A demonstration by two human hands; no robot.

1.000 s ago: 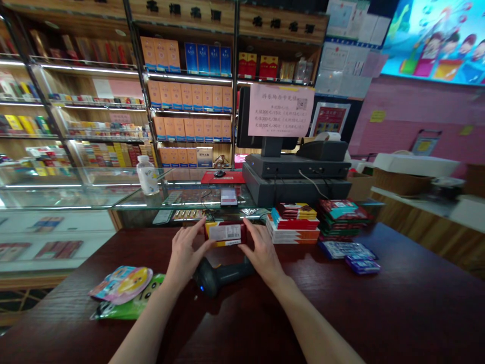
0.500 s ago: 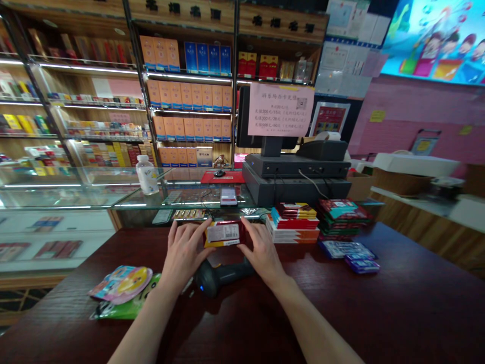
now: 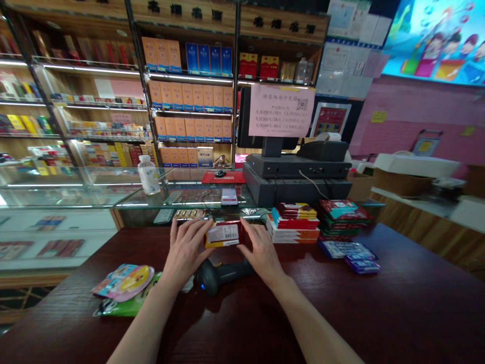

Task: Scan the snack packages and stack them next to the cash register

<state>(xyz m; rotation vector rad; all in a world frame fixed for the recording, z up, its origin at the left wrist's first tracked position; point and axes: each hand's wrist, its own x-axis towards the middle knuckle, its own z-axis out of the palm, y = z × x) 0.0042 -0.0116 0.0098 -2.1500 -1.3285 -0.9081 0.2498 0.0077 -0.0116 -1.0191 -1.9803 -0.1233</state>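
Note:
A small red and yellow snack box [image 3: 223, 234] is held between both hands, its white barcode label facing me. My left hand [image 3: 188, 247] grips its left end with thumb and fingers. At the other end, my right hand [image 3: 262, 251] pinches the box the same way. Just below the box, a dark barcode scanner [image 3: 222, 277] with a blue light lies on the table. Part of its handle passes behind my right hand. Near my left forearm lie two colourful snack bags [image 3: 127, 285], one pink and blue on top of a green one.
Stacked boxes [image 3: 293, 227] stand right of my hands, beside a pile of red and green packets [image 3: 341, 217] and blue-purple packets [image 3: 354, 253]. Behind the brown table [image 3: 333, 313] are a glass counter, a cash register [image 3: 295, 174], a bottle [image 3: 149, 175] and a phone [image 3: 229, 196].
The box and both hands stay almost in place. The label's tilt differs very slightly, and the whole view has shifted a little.

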